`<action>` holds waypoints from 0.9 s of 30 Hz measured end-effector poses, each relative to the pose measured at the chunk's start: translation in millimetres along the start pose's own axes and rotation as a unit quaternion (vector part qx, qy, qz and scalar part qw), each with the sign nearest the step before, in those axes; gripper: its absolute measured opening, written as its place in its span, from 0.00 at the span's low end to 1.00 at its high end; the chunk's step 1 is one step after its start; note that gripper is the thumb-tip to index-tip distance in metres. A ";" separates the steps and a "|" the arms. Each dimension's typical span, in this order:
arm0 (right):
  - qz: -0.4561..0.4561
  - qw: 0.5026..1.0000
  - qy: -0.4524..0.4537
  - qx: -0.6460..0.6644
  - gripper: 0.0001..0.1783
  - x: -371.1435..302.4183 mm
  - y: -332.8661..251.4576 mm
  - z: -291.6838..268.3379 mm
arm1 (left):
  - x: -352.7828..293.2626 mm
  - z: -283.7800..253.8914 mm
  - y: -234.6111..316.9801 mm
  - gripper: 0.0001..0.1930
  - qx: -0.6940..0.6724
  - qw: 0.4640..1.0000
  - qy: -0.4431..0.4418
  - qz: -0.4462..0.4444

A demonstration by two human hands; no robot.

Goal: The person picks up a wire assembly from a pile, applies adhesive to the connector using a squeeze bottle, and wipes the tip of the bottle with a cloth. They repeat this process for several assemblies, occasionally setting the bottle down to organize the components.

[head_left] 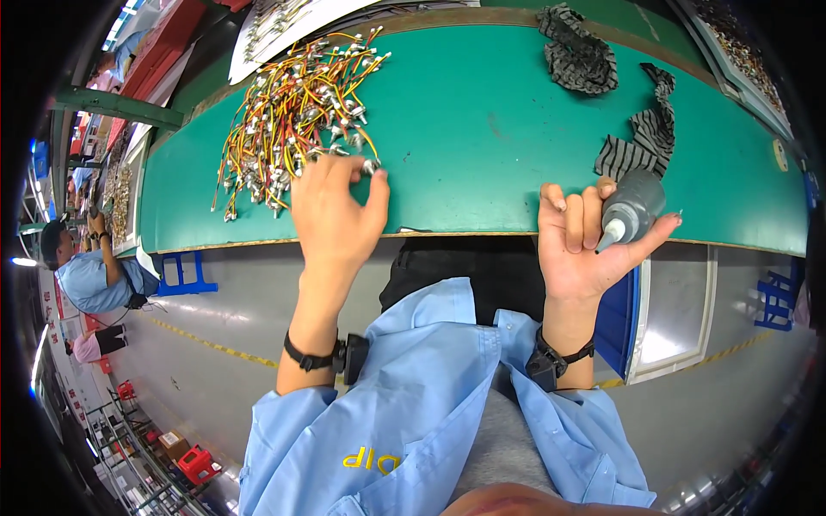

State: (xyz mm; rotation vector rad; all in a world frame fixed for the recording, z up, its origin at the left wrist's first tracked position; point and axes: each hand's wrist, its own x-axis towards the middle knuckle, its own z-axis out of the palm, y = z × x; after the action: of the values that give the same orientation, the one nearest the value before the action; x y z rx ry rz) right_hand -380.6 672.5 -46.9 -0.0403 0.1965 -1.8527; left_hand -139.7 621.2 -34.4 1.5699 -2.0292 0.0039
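Observation:
My left hand (335, 211) is at the near edge of a pile of wired parts (288, 120), thin yellow, red and orange leads with small silvery metal ends. Between its thumb and forefinger is one small metal part (370, 167) with a wire attached; the other fingers curl over the pile's edge and are partly hidden. Palm up at the table's front edge, my right hand (581, 232) has its fingers curled round a dark grey squeeze bottle (638, 199). The bottle is tilted, its pale tapered nozzle pointing down toward the palm.
Two crumpled striped grey-black cloths (581, 56) (641, 142) lie on the green table (465, 112). A white sheet (297, 30) with more parts is beyond the pile. A tape roll (779, 155) sits far right. At left, a co-worker (99, 275) is near a blue stool (185, 273).

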 end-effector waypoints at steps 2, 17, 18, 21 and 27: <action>0.002 1.000 -0.004 -0.001 0.42 -0.2 -0.9 0.9 | -10.3 -9.4 4.1 0.07 -0.069 0.996 -0.031 -0.038; -0.075 0.986 -0.015 -0.149 0.44 -6.0 6.1 4.7 | -12.6 -24.3 53.0 0.13 -0.628 0.769 -0.011 -0.122; -0.097 0.981 -0.020 -0.164 0.45 -6.9 7.9 6.9 | -13.4 -22.9 54.9 0.13 -0.633 0.764 -0.016 -0.122; -0.160 0.965 -0.068 -0.194 0.45 -12.9 7.8 12.1 | -21.6 -17.6 62.6 0.14 -0.548 0.836 0.017 -0.037; -0.197 0.896 -0.247 -0.313 0.52 -14.4 2.9 19.9 | -20.1 -17.3 78.3 0.15 -0.506 0.858 0.056 0.064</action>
State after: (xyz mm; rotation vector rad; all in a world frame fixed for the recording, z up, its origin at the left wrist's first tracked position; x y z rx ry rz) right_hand -371.1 683.2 -26.7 -1.0556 0.4430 -2.0357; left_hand -199.1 669.3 -2.7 0.7259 -1.5713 -0.7741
